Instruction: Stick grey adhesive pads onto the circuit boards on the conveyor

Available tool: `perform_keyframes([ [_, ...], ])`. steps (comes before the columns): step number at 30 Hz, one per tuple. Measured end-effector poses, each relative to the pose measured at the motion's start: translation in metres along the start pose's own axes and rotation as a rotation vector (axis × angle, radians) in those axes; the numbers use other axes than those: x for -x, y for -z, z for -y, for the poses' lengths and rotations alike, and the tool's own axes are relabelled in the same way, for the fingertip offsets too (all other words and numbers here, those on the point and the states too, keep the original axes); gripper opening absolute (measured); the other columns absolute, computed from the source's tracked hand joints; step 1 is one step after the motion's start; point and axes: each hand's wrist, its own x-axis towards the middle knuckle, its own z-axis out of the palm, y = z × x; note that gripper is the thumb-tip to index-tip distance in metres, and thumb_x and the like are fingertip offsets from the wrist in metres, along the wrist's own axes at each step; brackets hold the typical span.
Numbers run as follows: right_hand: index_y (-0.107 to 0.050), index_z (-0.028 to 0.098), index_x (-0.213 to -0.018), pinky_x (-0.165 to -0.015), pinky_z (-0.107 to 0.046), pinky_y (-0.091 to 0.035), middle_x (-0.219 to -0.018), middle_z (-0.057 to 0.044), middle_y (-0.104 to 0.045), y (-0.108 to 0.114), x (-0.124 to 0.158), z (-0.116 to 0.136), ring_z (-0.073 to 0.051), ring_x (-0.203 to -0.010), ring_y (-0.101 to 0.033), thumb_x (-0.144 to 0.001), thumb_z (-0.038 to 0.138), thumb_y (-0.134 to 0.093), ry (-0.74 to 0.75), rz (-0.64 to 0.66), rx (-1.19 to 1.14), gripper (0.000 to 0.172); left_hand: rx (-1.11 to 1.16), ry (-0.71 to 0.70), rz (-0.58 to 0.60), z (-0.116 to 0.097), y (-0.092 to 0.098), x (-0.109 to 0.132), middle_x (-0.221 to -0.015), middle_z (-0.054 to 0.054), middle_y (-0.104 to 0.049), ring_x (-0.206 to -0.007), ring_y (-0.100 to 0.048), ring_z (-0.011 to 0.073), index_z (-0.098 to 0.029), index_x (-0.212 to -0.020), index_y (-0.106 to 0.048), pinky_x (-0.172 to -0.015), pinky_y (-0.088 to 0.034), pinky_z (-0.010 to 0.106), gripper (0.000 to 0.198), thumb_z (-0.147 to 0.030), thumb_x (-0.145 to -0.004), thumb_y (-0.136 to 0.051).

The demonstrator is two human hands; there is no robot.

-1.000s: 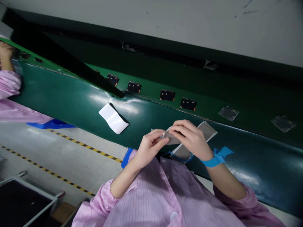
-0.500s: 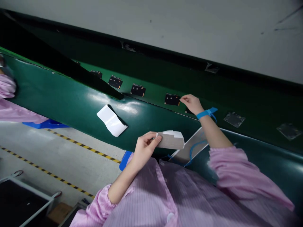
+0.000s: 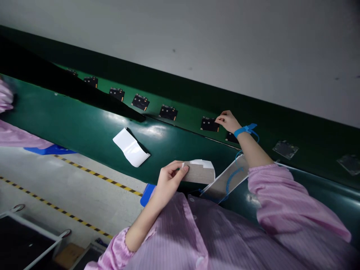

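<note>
A striped lilac smock (image 3: 168, 240) with round buttons (image 3: 200, 261) and gathered pink sleeves (image 3: 281, 197) fills the lower frame. A blue wristband (image 3: 244, 130) sits right of centre, a coiled blue cord (image 3: 229, 182) near it.

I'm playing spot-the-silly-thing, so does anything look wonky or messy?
Yes, a little: the white sheet on the green bench lies slanted and looks wavy instead of flat, off by itself. I see nothing spilled or broken.

Electronics assembly workshop, line-style.
Evidence: flat black rectangular circuit boards (image 3: 209, 124) spaced in a row along a dull green strip (image 3: 188, 120); glossy dark-green bench top (image 3: 70, 116) beside it; blue wrist strap (image 3: 243, 130) with coiled blue cord (image 3: 230, 183); pink striped smock (image 3: 171, 232); pink sleeve of a co-worker (image 3: 22, 135) at far left; yellow-and-black striped tape (image 3: 98, 175) on grey floor (image 3: 84, 195).
</note>
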Motion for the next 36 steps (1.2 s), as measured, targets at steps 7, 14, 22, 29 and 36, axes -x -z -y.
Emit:
perform_keyframes([
  [7, -0.060, 0.018, -0.067, -0.077, -0.044, -0.049, -0.094, -0.009, -0.054, 0.006, 0.009, 0.001, -0.020, -0.066, -0.058, -0.073, 0.039, -0.070, -0.065, -0.053, -0.028, 0.024, -0.009, -0.003, 0.010, -0.003, -0.004, 0.001, -0.081, 0.007, -0.067, -0.067, -0.054, 0.0153, -0.016, -0.074, -0.073, -0.057, -0.041, 0.024, 0.027, -0.040, -0.081, -0.065],
  [14, -0.058, 0.018, -0.090, -0.075, -0.040, -0.052, -0.097, -0.012, -0.059, 0.027, 0.049, 0.046, -0.024, -0.081, -0.061, -0.087, 0.041, -0.051, -0.074, -0.264, -0.111, 0.024, -0.034, -0.053, 0.018, -0.001, -0.007, 0.007, -0.083, 0.006, -0.066, -0.069, -0.055, 0.0150, -0.016, -0.075, -0.072, -0.059, -0.041, 0.024, 0.027, -0.040, -0.082, -0.064],
  [22, -0.064, 0.023, -0.085, -0.074, -0.033, -0.053, -0.091, -0.005, -0.060, 0.025, 0.203, 0.174, -0.019, -0.084, -0.061, -0.092, 0.031, -0.056, 0.549, 0.006, -0.213, 0.013, -0.112, -0.157, 0.053, -0.005, -0.015, 0.019, -0.080, 0.006, -0.065, -0.068, -0.053, 0.0144, -0.015, -0.075, -0.071, -0.058, -0.038, 0.024, 0.028, -0.038, -0.087, -0.059],
  [29, -0.065, 0.022, -0.081, -0.074, -0.034, -0.053, -0.102, -0.008, -0.056, 0.015, 0.211, 0.173, -0.017, -0.082, -0.059, -0.093, 0.032, -0.054, 0.572, -0.031, -0.158, 0.019, -0.174, -0.204, 0.070, 0.003, -0.014, 0.024, -0.079, 0.006, -0.067, -0.069, -0.056, 0.0149, -0.015, -0.078, -0.073, -0.060, -0.040, 0.024, 0.027, -0.034, -0.089, -0.057],
  [36, -0.063, 0.022, -0.079, -0.075, -0.036, -0.052, -0.101, -0.008, -0.054, 0.013, 0.205, 0.179, -0.019, -0.084, -0.057, -0.092, 0.036, -0.055, 0.517, -0.015, -0.257, 0.021, -0.107, -0.187, -0.002, 0.000, -0.011, 0.023, -0.078, 0.006, -0.066, -0.067, -0.054, 0.0143, -0.015, -0.073, -0.070, -0.057, -0.038, 0.024, 0.028, -0.035, -0.088, -0.058],
])
